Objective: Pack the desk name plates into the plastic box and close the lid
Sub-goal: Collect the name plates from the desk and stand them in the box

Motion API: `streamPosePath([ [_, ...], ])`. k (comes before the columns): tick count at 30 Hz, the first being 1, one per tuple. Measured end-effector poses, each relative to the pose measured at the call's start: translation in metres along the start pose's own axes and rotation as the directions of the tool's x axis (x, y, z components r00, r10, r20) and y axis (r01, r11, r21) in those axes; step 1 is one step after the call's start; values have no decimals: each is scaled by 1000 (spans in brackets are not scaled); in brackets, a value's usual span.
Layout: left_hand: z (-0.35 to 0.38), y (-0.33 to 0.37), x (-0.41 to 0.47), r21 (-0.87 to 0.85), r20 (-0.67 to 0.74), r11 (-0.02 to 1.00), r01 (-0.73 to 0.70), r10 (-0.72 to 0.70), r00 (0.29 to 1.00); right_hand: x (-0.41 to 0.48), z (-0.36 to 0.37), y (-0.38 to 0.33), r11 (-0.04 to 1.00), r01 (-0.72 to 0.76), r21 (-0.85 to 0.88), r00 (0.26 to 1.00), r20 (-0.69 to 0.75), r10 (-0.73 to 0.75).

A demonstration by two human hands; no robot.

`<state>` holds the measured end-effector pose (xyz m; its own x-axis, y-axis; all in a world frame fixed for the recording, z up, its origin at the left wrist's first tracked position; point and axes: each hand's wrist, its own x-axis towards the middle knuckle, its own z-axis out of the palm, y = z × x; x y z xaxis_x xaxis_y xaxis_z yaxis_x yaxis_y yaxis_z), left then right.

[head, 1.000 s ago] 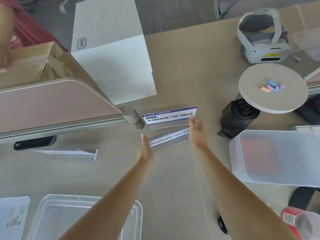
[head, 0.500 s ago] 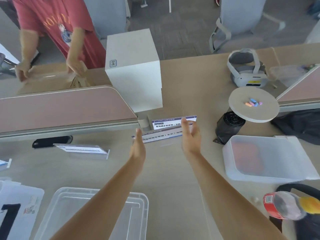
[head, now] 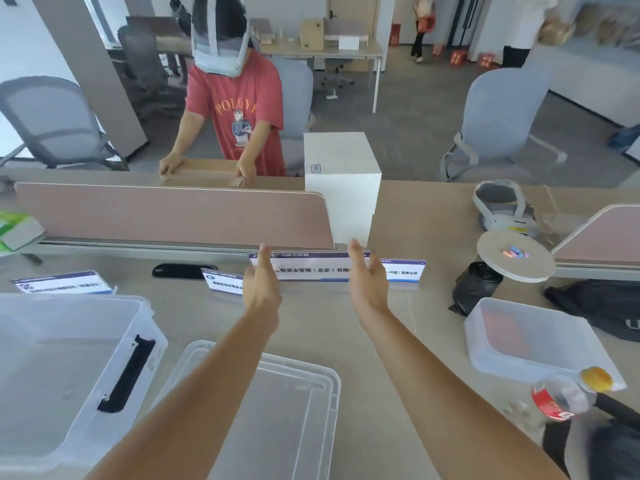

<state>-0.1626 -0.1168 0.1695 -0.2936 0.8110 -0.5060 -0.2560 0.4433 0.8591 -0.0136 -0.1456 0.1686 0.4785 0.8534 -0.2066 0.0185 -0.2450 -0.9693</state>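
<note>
My left hand (head: 261,287) and right hand (head: 367,284), fingers straight, clamp the name plate (head: 311,269) at 12 o'clock between the palms. I should press evenly on both ends and keep it level toward the plastic box (head: 52,362) at 8 o'clock.

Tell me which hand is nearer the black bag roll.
Right. The right hand is just left of the black bag roll; the left hand lies farther left.

Front name plate (head: 311,269) raised from flat to upright, face toward camera, pressed between left hand (head: 261,284) and right hand (head: 367,280).
</note>
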Motion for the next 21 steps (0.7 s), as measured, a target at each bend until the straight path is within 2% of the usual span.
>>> streamPosePath([
  [3, -47, 18, -14, -117, -12, 993, 23, -25, 1000, -37, 25, -13, 999, 44, -7, 998, 35, -43],
  [7, -110, 35, -33, -208, -37, 978, -17, 9, 999, -87, 61, -28, 998, 66, -14, 994, 90, -65],
  [14, -214, 59, -33, -243, -96, 962, -126, 105, 990, -158, 125, -38, 987, 137, -88, 968, 222, -115],
  [21, -283, 70, -25, -318, -191, 935, -160, 102, 976, -180, 192, -50, 973, 133, -188, 930, 363, -57],
])
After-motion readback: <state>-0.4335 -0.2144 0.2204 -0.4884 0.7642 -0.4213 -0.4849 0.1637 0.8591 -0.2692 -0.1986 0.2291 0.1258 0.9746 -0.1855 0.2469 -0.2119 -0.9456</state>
